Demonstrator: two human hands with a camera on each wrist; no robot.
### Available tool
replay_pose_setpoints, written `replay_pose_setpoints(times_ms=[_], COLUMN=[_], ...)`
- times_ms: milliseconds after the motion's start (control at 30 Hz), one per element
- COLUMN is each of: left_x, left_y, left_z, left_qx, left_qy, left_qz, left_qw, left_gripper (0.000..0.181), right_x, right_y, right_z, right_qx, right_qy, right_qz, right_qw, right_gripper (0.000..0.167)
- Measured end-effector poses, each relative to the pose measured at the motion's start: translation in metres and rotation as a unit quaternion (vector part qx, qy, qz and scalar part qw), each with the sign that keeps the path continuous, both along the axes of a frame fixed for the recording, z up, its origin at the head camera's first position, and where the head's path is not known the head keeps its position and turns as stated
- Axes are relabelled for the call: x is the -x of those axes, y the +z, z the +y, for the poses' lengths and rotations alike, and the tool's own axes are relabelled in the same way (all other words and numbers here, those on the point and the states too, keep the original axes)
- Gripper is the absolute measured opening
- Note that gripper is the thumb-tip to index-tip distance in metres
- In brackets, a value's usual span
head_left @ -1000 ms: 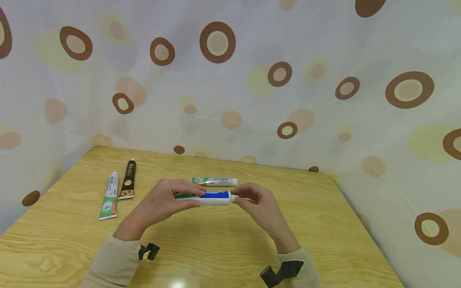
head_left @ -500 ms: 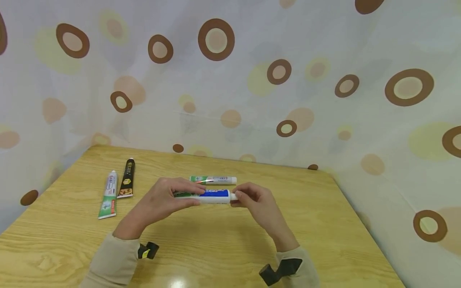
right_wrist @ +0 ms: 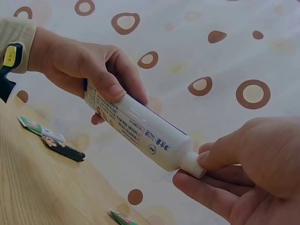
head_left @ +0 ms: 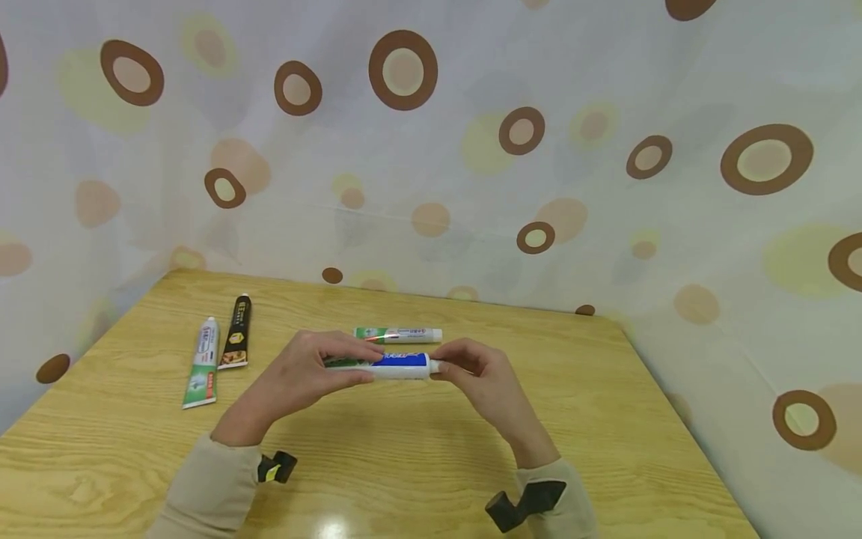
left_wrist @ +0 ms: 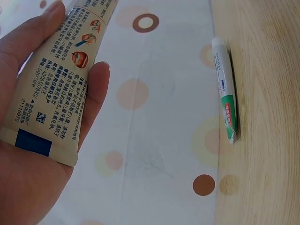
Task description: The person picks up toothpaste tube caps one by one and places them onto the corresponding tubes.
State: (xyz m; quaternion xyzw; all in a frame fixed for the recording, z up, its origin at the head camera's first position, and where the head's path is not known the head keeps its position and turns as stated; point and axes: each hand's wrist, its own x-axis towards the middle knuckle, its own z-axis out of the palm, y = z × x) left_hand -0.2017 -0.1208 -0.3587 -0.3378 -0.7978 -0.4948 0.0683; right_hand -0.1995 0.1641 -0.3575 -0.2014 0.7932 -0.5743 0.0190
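A white toothpaste tube point(head_left: 402, 367) with a blue and green front is held level above the table. My left hand point(head_left: 318, 370) grips its flat-ended half, thumb on the near side and fingers over the far side. At the other end, my right hand point(head_left: 481, 378) pinches the white ribbed cap point(right_wrist: 191, 164) between thumb and fingers. The cap sits on the tube's neck in the right wrist view. Small print and a dark blue square cover the tube's back point(left_wrist: 51, 93) in the left wrist view.
Just behind the hands lies a green and white toothpaste tube point(head_left: 404, 335). Another green and white tube point(head_left: 203, 364) and a black tube point(head_left: 238, 333) lie side by side at the left of the wooden table point(head_left: 592, 419). A spotted curtain point(head_left: 465, 187) hangs behind.
The right thumb and fingers have shifted around the cap, the thumb moving over it and back. The left hand keeps its grip, and the tube stays in nearly the same place.
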Motion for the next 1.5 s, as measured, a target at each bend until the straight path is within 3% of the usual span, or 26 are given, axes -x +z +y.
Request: replay_pose_setpoints(times_ms=[533,967,1267,1500], left_x=[-0.0007,-0.0007,-0.0012,0.0010], left_y=[0.0012,0.0014,0.0010,-0.0024], left_z=[-0.0013,-0.0014,0.0004,0.0003], left_qx=[0.001,-0.003,-0.001,-0.013], left_qy=[0.011,0.006,0.006,0.005], left_qz=[-0.009,0.001,-0.003,-0.013], left_qw=[0.9999,1.0000,1.0000,0.9998], left_gripper=[0.026,0.026,0.026,0.027], right_x=[-0.0004,-0.0001,-0.0025,-0.0027], right_y=[0.0008,0.0010,0.0011,0.0005], right_z=[-0.0030,-0.0040,-0.0058,-0.0051], right_qx=[0.014,-0.024,-0.026,-0.012], right_qy=[-0.013,-0.020,-0.049,-0.050], right_qz=[-0.014,0.007,-0.012,-0.015], right_qw=[0.9997,0.9995,0.9984,0.9986], right_gripper=[0.015,0.016,0.014,0.017])
